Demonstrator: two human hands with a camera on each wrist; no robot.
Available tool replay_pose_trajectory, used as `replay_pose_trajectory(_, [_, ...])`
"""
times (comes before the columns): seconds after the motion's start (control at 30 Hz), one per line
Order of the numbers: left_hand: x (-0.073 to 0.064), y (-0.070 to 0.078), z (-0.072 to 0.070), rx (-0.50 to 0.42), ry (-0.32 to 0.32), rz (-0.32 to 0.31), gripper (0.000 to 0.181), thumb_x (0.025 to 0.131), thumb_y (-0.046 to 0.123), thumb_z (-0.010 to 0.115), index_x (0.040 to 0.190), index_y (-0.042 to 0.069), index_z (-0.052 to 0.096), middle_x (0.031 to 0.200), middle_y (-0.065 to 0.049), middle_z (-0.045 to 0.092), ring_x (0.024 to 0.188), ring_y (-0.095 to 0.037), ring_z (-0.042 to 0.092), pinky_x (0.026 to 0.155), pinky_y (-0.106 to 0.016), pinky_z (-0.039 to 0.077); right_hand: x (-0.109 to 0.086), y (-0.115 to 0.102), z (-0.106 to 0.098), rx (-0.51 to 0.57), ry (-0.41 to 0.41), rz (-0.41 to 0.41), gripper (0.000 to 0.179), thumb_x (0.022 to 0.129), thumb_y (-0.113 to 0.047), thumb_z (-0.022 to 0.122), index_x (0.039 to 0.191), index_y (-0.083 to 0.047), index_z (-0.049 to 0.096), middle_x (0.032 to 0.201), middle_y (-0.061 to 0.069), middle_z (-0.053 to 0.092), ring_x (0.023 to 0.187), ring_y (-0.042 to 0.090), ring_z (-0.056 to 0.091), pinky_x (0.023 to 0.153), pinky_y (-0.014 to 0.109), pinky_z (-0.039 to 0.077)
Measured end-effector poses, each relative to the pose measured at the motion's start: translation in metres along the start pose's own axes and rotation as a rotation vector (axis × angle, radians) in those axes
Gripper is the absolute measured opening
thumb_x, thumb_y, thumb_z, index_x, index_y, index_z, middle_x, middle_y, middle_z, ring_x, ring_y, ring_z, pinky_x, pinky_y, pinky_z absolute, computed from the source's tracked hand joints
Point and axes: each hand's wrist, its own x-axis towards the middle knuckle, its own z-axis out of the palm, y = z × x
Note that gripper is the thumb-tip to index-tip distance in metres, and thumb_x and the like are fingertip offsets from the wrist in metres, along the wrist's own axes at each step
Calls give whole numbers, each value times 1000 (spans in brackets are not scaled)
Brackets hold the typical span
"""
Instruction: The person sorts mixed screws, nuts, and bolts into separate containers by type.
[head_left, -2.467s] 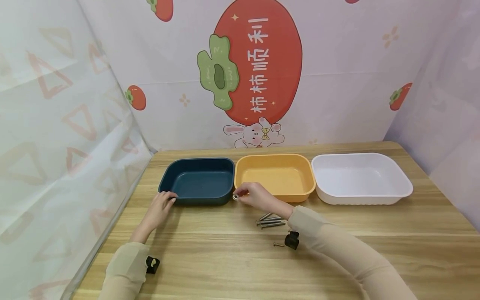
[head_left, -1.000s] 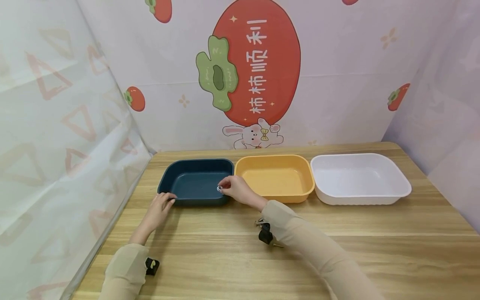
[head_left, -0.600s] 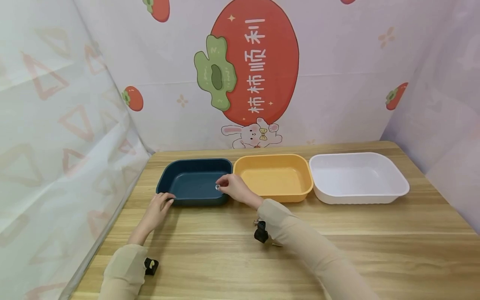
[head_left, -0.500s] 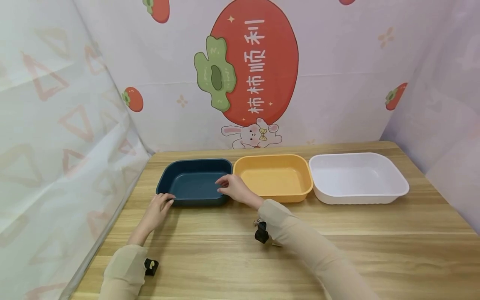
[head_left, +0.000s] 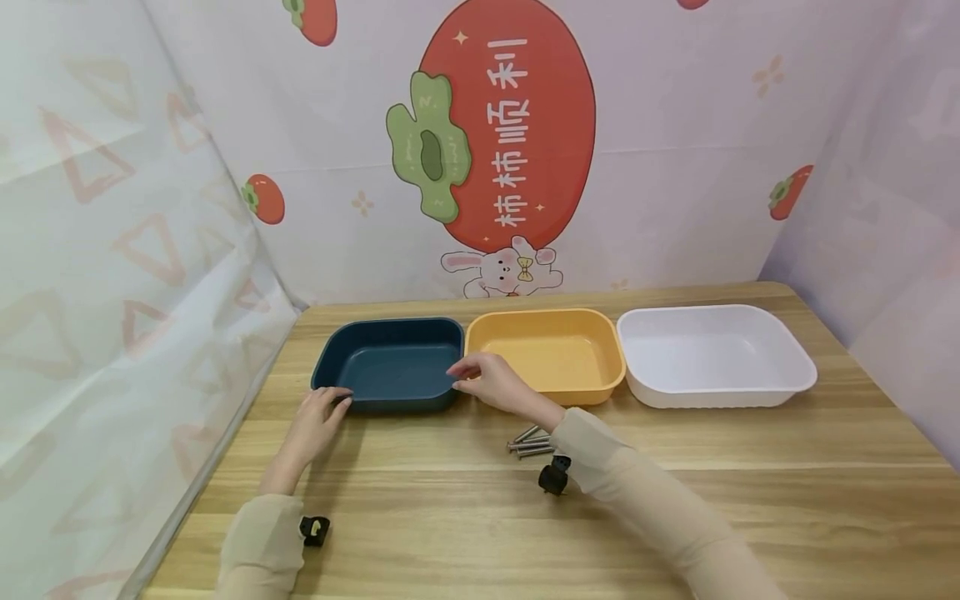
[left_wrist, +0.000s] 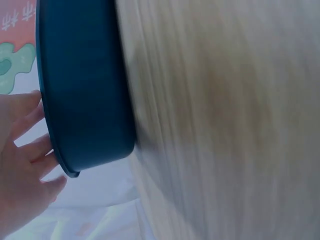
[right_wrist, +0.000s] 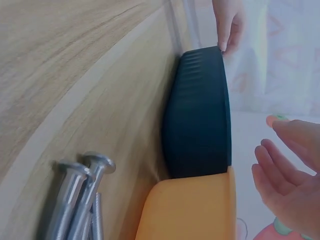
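Observation:
My left hand (head_left: 309, 423) holds the front left rim of a dark blue-green plastic bin (head_left: 405, 403), its thumb at the outside and its fingers reaching over the edge. The left wrist view shows this grip on the bin (left_wrist: 90, 90) from close by. My right hand (head_left: 497, 385) hangs over the junction of the dark bin and the yellow bin (head_left: 581, 397). Nothing lies between its thumb and loosely bent fingers, which stand apart in the right wrist view. Several long metal bolts (head_left: 529, 451) lie on the table below the right forearm, partly covered by it.
A white bin (head_left: 720, 398) stands to the right of the yellow one, all three in a row at the back of the wooden table (head_left: 420, 517). A printed cloth (head_left: 315, 242) hangs behind. Each wrist carries a small black camera (head_left: 553, 477).
The right hand carried a small silver ring-shaped piece from before the yellow bin to over the dark bin, let it go there, then drew back slightly right. The left hand stayed on the rim.

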Motion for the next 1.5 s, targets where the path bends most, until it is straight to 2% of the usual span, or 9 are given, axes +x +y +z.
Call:
replay_pose_trajectory(0.07, [0,4,1,3,14,-8,21,88,8,53,104,-4,59,104,-22,56,106,-40,44,99,-58,13,-6,0,-4,3,-3,-7,17,80,-5,63,96,0,66,92,11,64,80,16,58,73,23,46])
replay_pose_trajectory(0.2, [1,12,5,0,45,0,20,87,7,54,103,-4,59,103,-22,57,104,-40,45,98,-59,11,-17,0,-11,27,-21,-16,19,80,-5,63,97,2,65,92,10,64,80,15,58,73,23,46])
replay_pose_trajectory(0.33, [3,22,8,-32,56,20,20,87,7,54,103,-4,60,102,-21,56,102,-38,46,97,-56,21,-27,1,-19,31,-32,-48,17,79,-4,63,96,1,65,91,10,64,79,15,59,74,27,48])
replay_pose_trajectory(0.47, [5,31,12,-72,59,35,20,88,8,53,103,-2,60,104,-19,53,101,-35,46,88,-52,33,-37,3,-27,12,-41,-72,17,79,-3,63,95,1,65,89,10,64,79,15,59,74,29,48])
replay_pose_trajectory(0.67, [9,44,19,-103,70,93,18,87,9,55,102,1,61,104,-17,54,99,-33,48,83,-50,37,-52,7,-38,-6,-70,-69,17,80,-4,63,96,3,65,90,12,64,80,15,58,75,32,48])
replay_pose_trajectory(0.83, [13,57,24,-126,65,127,16,87,9,56,101,5,61,105,-14,54,100,-31,49,83,-49,39,-63,13,-47,-28,-85,-62,18,80,-6,63,97,2,64,91,11,64,80,14,58,74,35,48])
replay_pose_trajectory(1.07, [21,73,35,-155,62,184,18,84,7,59,102,3,61,104,-13,55,100,-30,50,84,-48,39,-77,19,-58,-54,-94,-71,18,80,-3,62,97,2,64,92,13,64,80,14,58,73,30,48])
replay_pose_trajectory(1.5, [33,102,56,-172,-1,237,19,85,12,59,103,5,62,105,-10,56,100,-27,50,85,-47,39,-100,38,-67,-112,-127,-37,18,79,3,60,96,3,64,91,12,64,81,18,58,71,28,48])
